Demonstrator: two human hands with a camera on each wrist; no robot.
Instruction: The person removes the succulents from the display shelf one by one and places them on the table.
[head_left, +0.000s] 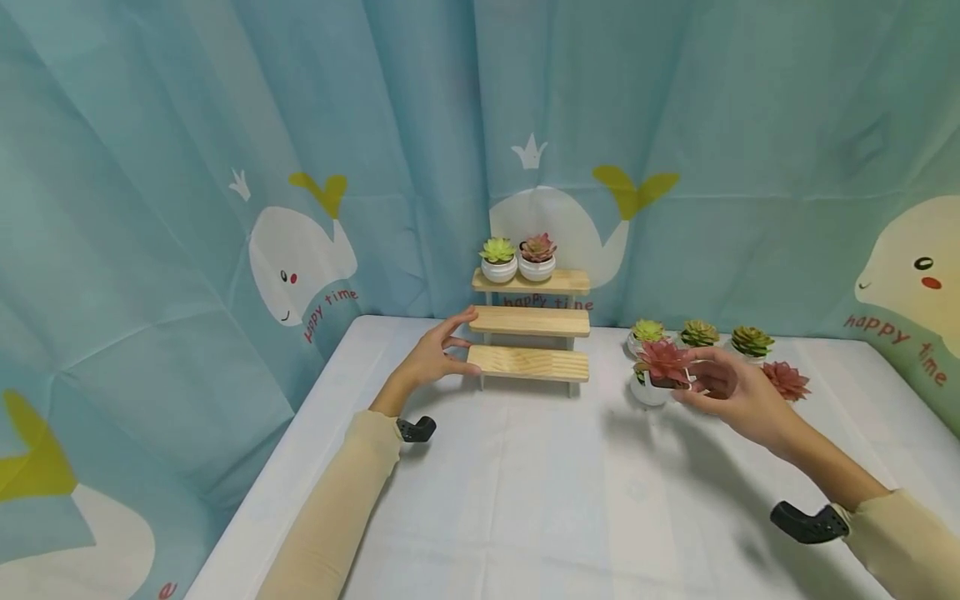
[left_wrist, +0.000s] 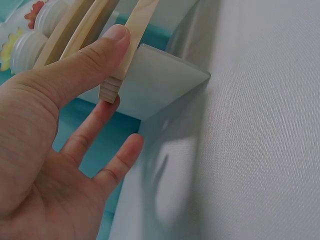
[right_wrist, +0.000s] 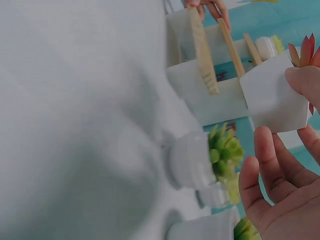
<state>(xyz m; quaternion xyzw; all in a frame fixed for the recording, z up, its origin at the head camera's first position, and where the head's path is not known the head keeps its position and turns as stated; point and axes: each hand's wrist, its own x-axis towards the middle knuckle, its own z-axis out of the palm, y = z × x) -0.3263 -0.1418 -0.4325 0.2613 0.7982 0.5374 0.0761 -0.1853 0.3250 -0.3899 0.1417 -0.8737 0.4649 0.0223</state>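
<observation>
A small three-tier display stand (head_left: 528, 363) has light wooden planks on pale side supports. My left hand (head_left: 431, 357) holds its left end, the thumb on the lowest plank and the index finger at the middle one. In the left wrist view, another fingertip touches that plank's end (left_wrist: 111, 90). My right hand (head_left: 738, 393) grips a red artificial succulent (head_left: 663, 362) in a white angular pot (right_wrist: 277, 95), raised above the table, thumb on one side and fingers on the other. On the top tier sit a yellow-green succulent (head_left: 498, 260) and a reddish one (head_left: 537, 258), both in round white pots.
More potted succulents stand on the table to the right: a light green one (head_left: 647, 330), dark green ones (head_left: 752, 342) and a red one (head_left: 785, 380). A white pot (head_left: 649, 390) is just below the held plant. Blue whale-print curtain (head_left: 420, 125) hangs behind the white-covered table (head_left: 525, 492).
</observation>
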